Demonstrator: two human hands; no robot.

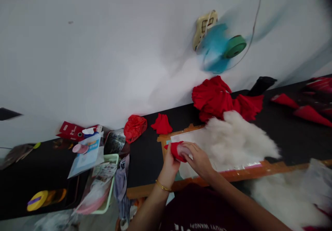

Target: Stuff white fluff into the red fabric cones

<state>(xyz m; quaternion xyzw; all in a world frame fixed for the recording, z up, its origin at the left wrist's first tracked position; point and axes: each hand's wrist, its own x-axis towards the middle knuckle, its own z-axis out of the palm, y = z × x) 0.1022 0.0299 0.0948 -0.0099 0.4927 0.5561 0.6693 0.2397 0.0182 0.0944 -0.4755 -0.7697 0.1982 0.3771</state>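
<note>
A small red fabric piece (177, 150), pointed at its left end, is gripped by my left hand (169, 163), whose fingers wrap round it from below. My right hand (199, 160) is at its open right end, with bent fingers pressing a pale tuft of stuffing (183, 150) at the opening. How deep the tuft sits is hidden by the fingers. Just to the right lies a large heap of white fluffy stuffing (238, 137), on a white sheet (188, 170) taped to the black table (145, 161).
Behind the stuffing is a pile of red fabric (212, 97). A blurred blue fan (216, 47) hangs on the wall. A smaller red cloth (162, 123) and a red plastic bag (135, 127) lie left of it. A green-rimmed basket (116, 160) stands further left; more stuffing (285, 196) is below the front edge.
</note>
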